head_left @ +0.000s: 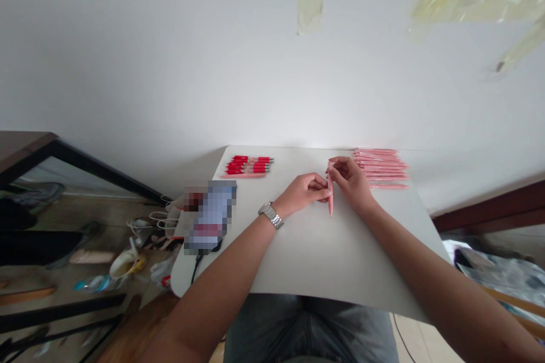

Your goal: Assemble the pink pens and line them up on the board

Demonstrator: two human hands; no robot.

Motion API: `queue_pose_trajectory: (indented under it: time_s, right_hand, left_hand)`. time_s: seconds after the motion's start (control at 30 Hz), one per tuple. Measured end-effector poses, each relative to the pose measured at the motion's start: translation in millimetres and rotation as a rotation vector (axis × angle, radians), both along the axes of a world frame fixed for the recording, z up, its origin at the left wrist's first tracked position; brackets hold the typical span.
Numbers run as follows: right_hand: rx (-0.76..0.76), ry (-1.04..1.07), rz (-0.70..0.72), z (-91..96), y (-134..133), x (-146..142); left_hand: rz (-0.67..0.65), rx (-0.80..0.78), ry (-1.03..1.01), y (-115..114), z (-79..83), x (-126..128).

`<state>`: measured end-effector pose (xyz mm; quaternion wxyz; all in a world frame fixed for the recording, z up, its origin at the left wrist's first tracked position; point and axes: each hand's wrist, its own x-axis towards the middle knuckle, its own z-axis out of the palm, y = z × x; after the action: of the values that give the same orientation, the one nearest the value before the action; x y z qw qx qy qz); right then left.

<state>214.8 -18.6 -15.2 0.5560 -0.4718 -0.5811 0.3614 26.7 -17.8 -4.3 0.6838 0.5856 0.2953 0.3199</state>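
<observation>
Left grip (304,191) and right grip (349,178) pinch one pink pen (331,202) between one phone (210,214) and one pen pile (383,169).

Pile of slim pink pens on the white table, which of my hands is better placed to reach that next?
Right, I'd say: your right hand is close beside the pile of slim pink pens, while your left hand is farther away. Both are on a single pink pen, though.

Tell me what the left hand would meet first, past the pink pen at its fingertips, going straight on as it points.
Probably the right hand, just across the pink pen, though depth is hard to judge.
</observation>
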Motion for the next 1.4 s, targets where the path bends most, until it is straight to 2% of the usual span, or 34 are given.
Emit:
queue_pose_trajectory:
  time_s: [0.53,0.93,1.4]
  right_hand:
    - [-0.01,0.011,-0.01,2.5,-1.6,-0.7]
    - [0.01,0.021,-0.001,-7.1,3.2,2.6]
    - [0.005,0.028,0.008,-3.7,1.9,1.9]
  left_hand:
    - [0.022,0.002,-0.027,-0.3,3.3,0.8]
    - [0.024,0.011,-0.023,-0.7,3.0,0.4]
    - [0.02,0.029,-0.024,0.7,-0.1,0.0]
